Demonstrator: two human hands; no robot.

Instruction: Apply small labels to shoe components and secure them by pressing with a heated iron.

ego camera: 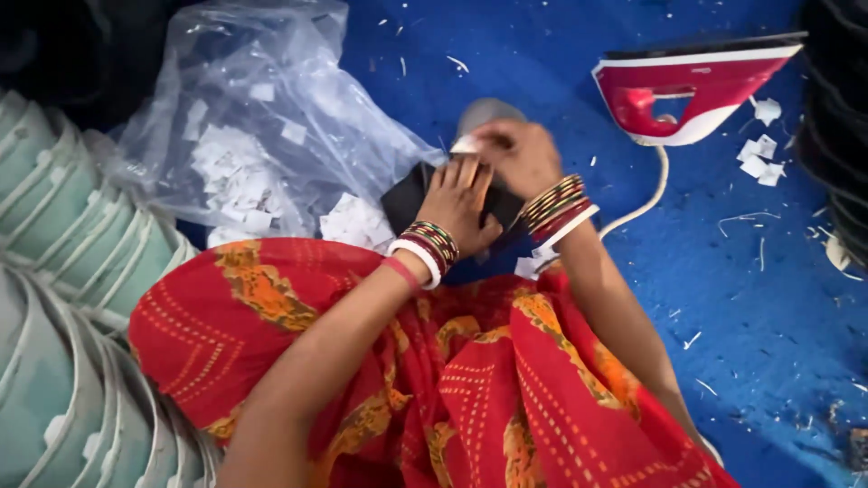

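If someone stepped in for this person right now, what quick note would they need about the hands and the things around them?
Left hand: pressed flat on the dark fabric piece in front of the lap.
Right hand: fingers pinching a small white tag at the fabric's top edge.
Nearby: clear bag of white tags to the left, loose tags beside the fabric, red iron lying to the right on the blue surface, stacked pale green pieces far left.
Done: tag brought to the fabric.
Left: cannot tell whether the tag is fixed yet.

Open blue cloth (723, 298) lies to your right, littered only with thread and paper scraps (758, 158). A red iron (692, 90) and its white cord (646, 194) bar the far right; a clear bag of labels (253, 136) and stacked pale collars (63, 271) crowd your left.
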